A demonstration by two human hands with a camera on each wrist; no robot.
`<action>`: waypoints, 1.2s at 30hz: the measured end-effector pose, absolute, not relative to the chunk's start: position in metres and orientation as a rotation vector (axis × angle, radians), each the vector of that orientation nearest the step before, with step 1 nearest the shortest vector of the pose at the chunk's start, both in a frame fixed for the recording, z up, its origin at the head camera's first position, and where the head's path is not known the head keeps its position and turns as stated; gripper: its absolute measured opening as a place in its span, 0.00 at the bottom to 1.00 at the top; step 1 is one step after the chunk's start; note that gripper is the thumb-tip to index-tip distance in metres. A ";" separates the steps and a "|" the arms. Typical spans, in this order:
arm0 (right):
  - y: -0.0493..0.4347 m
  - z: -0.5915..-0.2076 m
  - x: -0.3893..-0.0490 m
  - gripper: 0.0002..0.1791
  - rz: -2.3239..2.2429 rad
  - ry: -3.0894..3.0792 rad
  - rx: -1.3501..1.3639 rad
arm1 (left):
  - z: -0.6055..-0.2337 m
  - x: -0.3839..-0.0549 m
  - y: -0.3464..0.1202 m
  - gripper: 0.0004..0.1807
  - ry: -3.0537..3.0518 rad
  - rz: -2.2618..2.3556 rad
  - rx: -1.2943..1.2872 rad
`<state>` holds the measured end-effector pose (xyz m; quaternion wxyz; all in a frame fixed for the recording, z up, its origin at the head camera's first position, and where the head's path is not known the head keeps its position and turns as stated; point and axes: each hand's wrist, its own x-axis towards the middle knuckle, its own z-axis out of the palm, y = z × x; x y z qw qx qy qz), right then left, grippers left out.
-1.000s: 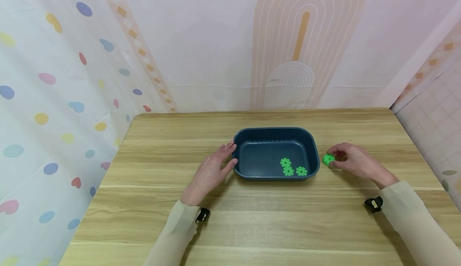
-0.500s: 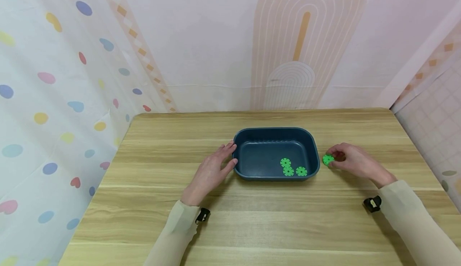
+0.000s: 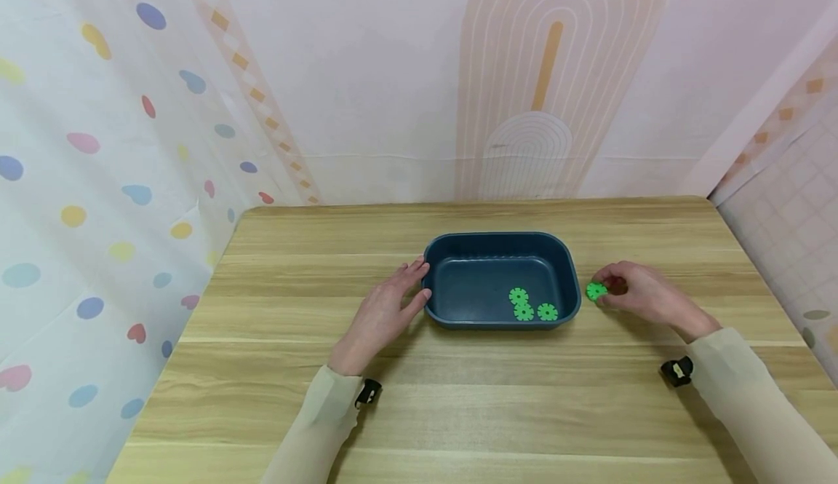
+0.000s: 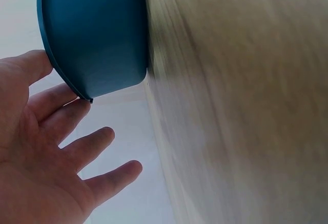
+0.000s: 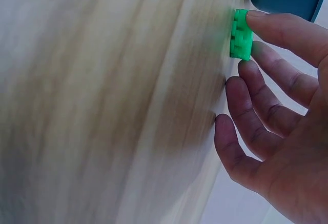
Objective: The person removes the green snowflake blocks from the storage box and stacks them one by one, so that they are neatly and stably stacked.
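Note:
A dark blue rectangular basin (image 3: 500, 313) stands on the table. My left hand (image 3: 386, 306) touches its left end; in the left wrist view the fingers of that hand (image 4: 46, 131) are spread, with some tips on the rim (image 4: 64, 78). Right of the basin, my right hand (image 3: 644, 295) pinches a small stack of green notched plastic discs (image 3: 596, 292) between thumb and fingers. Seen edge-on in the right wrist view, the disc stack (image 5: 241, 35) has several layers and stands at the table surface. Three matching discs lie inside the basin, two of them overlapping (image 3: 524, 312) and one apart (image 3: 548, 312).
The wooden table (image 3: 458, 411) extends around the basin on all sides. A patterned cloth (image 3: 380, 76) hangs behind the table's far edge, and a dotted one (image 3: 111, 236) hangs at the left. Each wrist carries a small black device (image 3: 677, 371).
The green stack under my right hand looks more evenly lined up than a second ago, when a lower disc stuck out. The left hand and basin have stayed put.

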<state>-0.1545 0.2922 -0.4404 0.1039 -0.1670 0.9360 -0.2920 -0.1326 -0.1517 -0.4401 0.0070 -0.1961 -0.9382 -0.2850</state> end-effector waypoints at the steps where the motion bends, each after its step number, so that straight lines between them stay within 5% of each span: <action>1: 0.292 -0.440 -0.155 0.17 -0.863 2.760 -0.497 | -0.440 -0.133 -0.152 0.28 -2.934 -0.891 -0.614; 22: 0.291 -0.435 -0.141 0.30 -0.962 2.723 -0.510 | -0.440 -0.132 -0.152 0.29 -2.940 -0.919 -0.619; 36: 0.276 -0.420 -0.121 0.22 -1.098 2.928 -0.482 | -0.442 -0.133 -0.153 0.29 -2.919 -0.917 -0.634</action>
